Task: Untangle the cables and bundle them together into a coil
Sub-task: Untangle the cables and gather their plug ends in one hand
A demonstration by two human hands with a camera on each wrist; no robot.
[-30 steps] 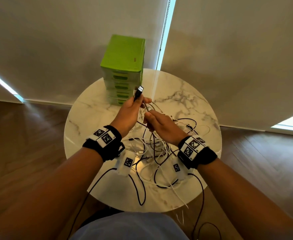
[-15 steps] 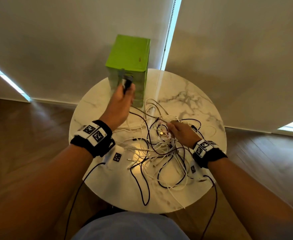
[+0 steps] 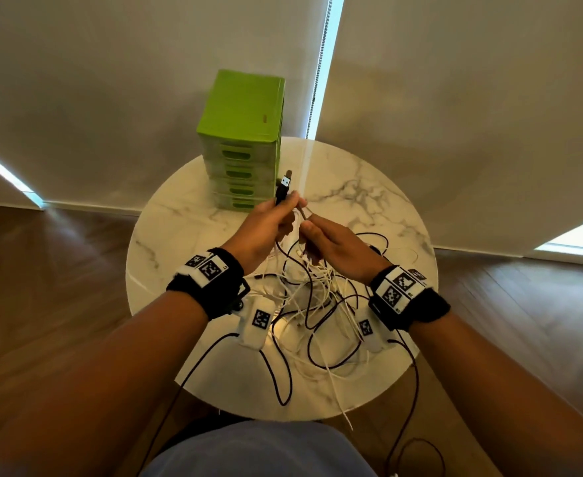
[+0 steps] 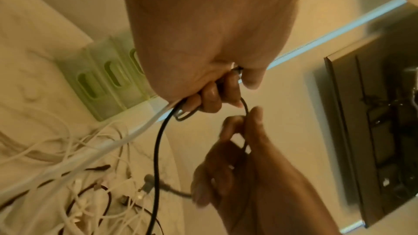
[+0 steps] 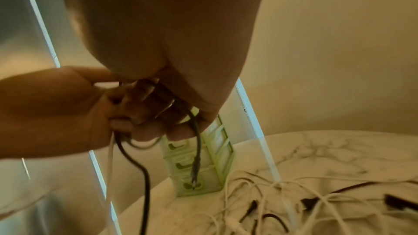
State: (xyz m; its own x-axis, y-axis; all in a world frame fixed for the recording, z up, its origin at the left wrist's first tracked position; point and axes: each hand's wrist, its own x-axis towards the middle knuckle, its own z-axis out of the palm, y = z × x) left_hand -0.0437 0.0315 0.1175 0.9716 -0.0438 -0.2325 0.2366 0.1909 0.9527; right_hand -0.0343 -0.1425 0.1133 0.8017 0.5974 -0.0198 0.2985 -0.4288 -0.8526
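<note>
Two hands, one black cable, one tangle; entries by view.

Head view: left hand (image 3: 266, 223) fisted round the black cable (image 3: 280, 196) just under its USB plug (image 3: 285, 182), plug upright above the knuckles. Right hand (image 3: 334, 246) just beside it, fingertips nearly touching the left's, pinching the same cable a little further along its run. Cable's long axis runs from both hands down and toward the body into the tangle (image 3: 314, 304) of white and dark cables on the marble table (image 3: 186, 215), below and behind the hands. Green drawer unit (image 3: 245, 132) stands beyond the left hand. Left hand is nearer the plug end; right hand nearer the tangle, so better placed to feed the next loop.

Left wrist view: left fingers curled on the cable and what looks like one small loop, though blur makes this uncertain; right thumb and forefinger pinch the strand below.

Right wrist view: a second plug end (image 5: 195, 176) hangs from the right hand, over the tangle.

Change: half a second earlier the hands were well apart, the left raised by the drawer unit, the right down in the tangle; now together.
</note>
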